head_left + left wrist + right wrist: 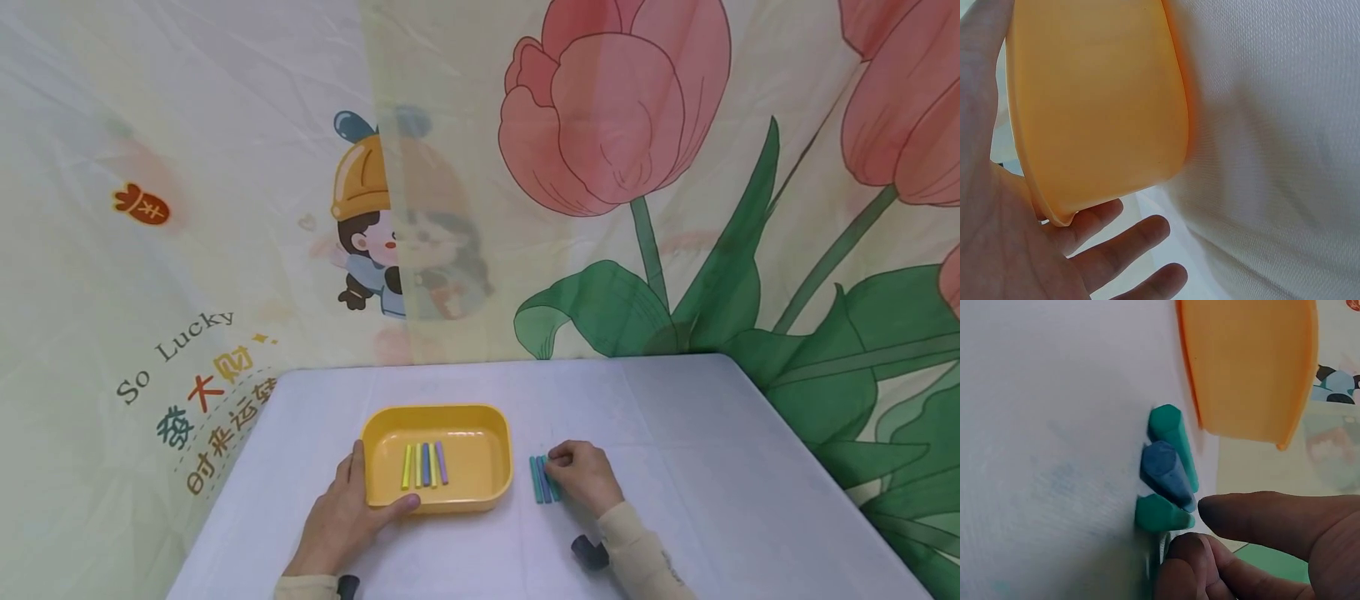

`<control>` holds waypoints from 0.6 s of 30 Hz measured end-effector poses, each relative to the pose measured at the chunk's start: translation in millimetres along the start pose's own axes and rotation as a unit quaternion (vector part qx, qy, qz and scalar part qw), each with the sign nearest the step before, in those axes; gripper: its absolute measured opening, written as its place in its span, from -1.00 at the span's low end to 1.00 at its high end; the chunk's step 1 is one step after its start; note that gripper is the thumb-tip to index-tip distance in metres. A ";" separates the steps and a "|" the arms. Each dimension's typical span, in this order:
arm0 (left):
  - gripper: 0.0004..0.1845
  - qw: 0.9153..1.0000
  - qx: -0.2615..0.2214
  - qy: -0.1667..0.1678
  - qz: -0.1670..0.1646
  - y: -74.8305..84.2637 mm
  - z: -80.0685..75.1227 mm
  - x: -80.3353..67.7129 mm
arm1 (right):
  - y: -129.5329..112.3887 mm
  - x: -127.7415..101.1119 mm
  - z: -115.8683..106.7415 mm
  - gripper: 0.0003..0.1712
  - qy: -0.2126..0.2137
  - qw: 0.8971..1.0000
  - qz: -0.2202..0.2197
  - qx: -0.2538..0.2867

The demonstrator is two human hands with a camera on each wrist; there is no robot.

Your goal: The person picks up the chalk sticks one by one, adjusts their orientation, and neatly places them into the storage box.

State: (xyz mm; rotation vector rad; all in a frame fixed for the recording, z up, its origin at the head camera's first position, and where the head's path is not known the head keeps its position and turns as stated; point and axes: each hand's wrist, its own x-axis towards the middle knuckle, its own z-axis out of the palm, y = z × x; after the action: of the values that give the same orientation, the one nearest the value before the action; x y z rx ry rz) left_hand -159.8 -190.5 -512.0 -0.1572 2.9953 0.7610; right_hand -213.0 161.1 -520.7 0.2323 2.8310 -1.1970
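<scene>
Steadying yellow tray (498,467), left hand (347,518); right hand (585,477) touching chalk sticks (539,480).

Two bare hands, left hand (341,521) and right hand (585,477), emerging from cream long sleeves (643,557), each wrist carrying a small dark strapped camera mount (589,552).

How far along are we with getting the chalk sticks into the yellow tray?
Done: five chalk sticks lie side by side in the yellow tray. In hand: the left hand steadies the tray's near left corner, and the right hand fingers the small group of teal and blue sticks on the tablecloth. Left: at least three sticks, none lifted yet.
</scene>
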 end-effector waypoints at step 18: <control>0.54 1.000 0.002 -0.006 0.004 4.1 -3.8 -0.2 | -7.6 0.8 11.2 -0.83 0.018 0.998 0.027 -0.045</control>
State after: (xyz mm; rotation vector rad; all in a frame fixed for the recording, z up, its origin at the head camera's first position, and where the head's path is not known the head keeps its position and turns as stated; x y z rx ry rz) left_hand -160.1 -188.7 -506.7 -0.1387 2.9873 0.7544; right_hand -215.1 147.9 -523.2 0.3259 2.8810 -1.0634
